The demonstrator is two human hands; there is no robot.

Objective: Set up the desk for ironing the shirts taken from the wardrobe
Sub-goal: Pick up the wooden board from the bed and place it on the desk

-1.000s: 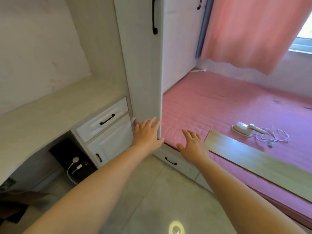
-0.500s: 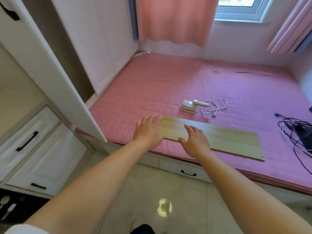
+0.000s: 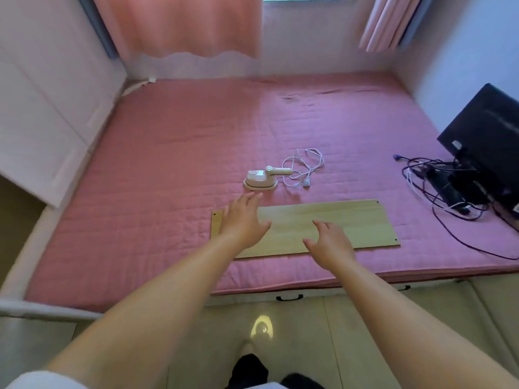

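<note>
Nothing gripped: your left hand (image 3: 243,217) hovers with fingers spread over the left end of the long pale wooden board (image 3: 306,227), and your right hand (image 3: 329,242), fingers loosely apart and empty, hangs over its near edge. Board: flat on the pink quilted mattress (image 3: 168,153), near the front. Small white handheld iron (image 3: 262,179): just beyond the board, its white cord (image 3: 304,169) coiled to the right. Step, as judged: reaching for the board. Next move calls for grasping both long edges and lifting level, clear of the iron.
</note>
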